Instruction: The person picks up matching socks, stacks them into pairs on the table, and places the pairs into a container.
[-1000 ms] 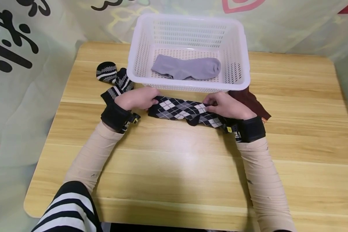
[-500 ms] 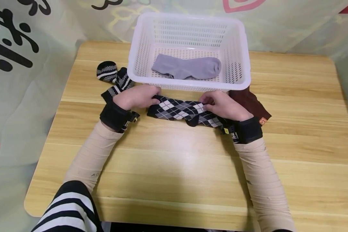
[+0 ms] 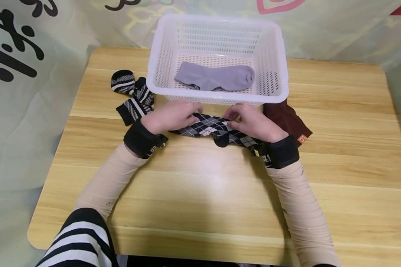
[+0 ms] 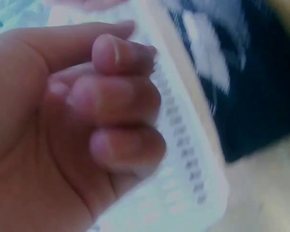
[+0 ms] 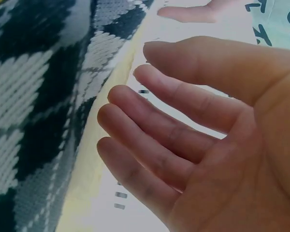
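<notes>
A black, grey and white argyle sock lies flat across the table in front of the basket, its dark heel bulging toward the near side. Over its left part hovers my left hand. In the left wrist view the fingers are loosely curled with nothing between them, and the sock shows apart from them. My right hand is over the sock's right half. The right wrist view has its fingers relaxed and nearly straight, with the sock beside them and nothing in the palm.
Just behind the hands stands a white plastic basket with a grey-purple sock inside. Black-and-white striped socks lie at its left. A dark red sock lies at its right front corner, on the wooden table.
My left hand has let go of the sock's left end and moved right along it. My right hand has shifted slightly left, and its fingers are off the sock.
</notes>
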The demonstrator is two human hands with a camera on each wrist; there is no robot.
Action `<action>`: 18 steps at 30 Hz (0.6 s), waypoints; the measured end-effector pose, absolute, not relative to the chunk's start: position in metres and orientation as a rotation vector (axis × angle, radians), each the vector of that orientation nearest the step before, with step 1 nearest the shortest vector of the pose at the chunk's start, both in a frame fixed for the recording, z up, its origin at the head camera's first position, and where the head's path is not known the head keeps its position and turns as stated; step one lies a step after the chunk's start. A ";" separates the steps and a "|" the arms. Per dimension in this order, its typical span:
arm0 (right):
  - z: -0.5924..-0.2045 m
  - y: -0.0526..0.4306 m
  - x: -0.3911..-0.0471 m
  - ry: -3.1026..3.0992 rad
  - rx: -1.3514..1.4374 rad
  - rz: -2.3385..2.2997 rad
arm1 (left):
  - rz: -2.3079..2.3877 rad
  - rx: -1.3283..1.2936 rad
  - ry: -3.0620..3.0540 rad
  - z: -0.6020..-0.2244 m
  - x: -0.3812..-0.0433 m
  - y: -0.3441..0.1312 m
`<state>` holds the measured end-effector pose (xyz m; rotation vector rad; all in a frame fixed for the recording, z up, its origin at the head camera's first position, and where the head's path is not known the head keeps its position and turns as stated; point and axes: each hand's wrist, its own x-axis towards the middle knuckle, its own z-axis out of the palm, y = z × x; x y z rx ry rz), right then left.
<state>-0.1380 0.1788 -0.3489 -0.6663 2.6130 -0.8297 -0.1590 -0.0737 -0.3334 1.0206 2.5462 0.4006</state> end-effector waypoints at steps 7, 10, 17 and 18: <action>-0.343 0.178 -0.133 2.625 -0.695 -0.761 | 0.521 1.097 2.549 -0.345 -0.154 -0.060; -0.341 0.178 -0.131 2.570 -0.690 -0.728 | 0.490 1.071 2.551 -0.348 -0.153 -0.059; -0.339 0.175 -0.128 2.485 -0.622 -0.633 | 0.397 0.979 2.529 -0.353 -0.155 -0.060; -0.339 0.175 -0.127 2.484 -0.605 -0.610 | 0.393 0.965 2.522 -0.354 -0.156 -0.060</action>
